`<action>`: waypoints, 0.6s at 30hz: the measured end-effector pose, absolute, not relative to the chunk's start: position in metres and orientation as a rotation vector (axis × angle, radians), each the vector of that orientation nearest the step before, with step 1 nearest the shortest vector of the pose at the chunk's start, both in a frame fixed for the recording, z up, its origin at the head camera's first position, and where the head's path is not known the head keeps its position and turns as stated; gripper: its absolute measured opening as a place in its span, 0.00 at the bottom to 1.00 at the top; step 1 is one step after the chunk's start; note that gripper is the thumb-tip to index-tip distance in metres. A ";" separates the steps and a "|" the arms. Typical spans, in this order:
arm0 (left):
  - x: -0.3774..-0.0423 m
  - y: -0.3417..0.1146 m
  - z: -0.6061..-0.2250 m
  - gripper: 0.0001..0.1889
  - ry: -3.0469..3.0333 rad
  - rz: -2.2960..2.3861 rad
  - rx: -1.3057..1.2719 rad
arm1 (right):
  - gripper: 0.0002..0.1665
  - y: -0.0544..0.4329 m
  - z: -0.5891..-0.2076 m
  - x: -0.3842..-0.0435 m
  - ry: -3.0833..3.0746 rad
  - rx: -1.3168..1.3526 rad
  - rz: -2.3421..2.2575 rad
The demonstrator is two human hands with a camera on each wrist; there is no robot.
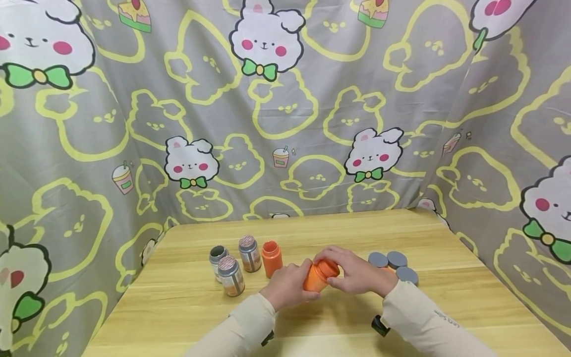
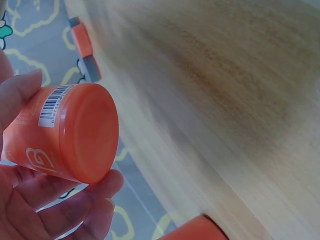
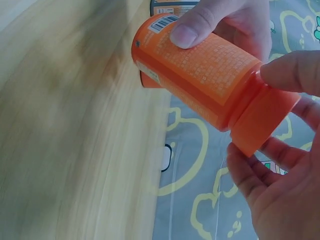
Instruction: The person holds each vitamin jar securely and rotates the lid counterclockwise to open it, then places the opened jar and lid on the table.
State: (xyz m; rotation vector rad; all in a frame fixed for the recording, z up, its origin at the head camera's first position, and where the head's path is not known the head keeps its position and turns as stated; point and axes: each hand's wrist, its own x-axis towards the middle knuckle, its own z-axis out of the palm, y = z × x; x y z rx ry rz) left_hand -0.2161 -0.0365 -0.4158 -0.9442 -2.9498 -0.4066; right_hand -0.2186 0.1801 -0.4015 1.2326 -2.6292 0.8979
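1. While both sleeves reach in from the near edge of the wooden table (image 1: pixel 401 233), the left hand (image 1: pixel 287 287) curls its fingers and thumb round the body of an orange bottle (image 1: pixel 317 277), held tilted just above the table's middle.
2. At the bottle's neck the right hand (image 1: pixel 357 272) pinches the orange cap (image 3: pixel 262 120) between thumb and fingertips.
3. I judge the bottle light, stiff plastic, smooth and a little slippery — best gripped round the labelled body, with the cap taken at its rim.
4. Farther left stand three grey-lidded bottles (image 1: pixel 232 275) and a second orange bottle (image 1: pixel 271 258); toward the right edge lie loose grey lids (image 1: pixel 392 263) — well apart.
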 end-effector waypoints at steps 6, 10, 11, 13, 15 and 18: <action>-0.216 -0.036 -0.415 0.31 -2.946 -0.415 -0.964 | 0.29 0.178 -0.401 -0.217 -2.715 1.061 0.804; -0.216 -0.035 -0.415 0.31 -2.946 -0.405 -0.963 | 0.26 0.178 -0.401 -0.219 -2.706 1.087 0.822; -0.216 -0.035 -0.415 0.31 -2.945 -0.403 -0.962 | 0.25 0.178 -0.401 -0.219 -2.697 1.105 0.831; -0.217 -0.035 -0.416 0.31 -2.944 -0.402 -0.960 | 0.24 0.179 -0.401 -0.219 -2.676 1.139 0.846; -0.217 -0.035 -0.416 0.31 -2.942 -0.406 -0.958 | 0.22 0.180 -0.400 -0.219 -2.656 1.164 0.853; -0.218 -0.036 -0.417 0.30 -2.940 -0.411 -0.956 | 0.23 0.182 -0.399 -0.219 -2.642 1.176 0.863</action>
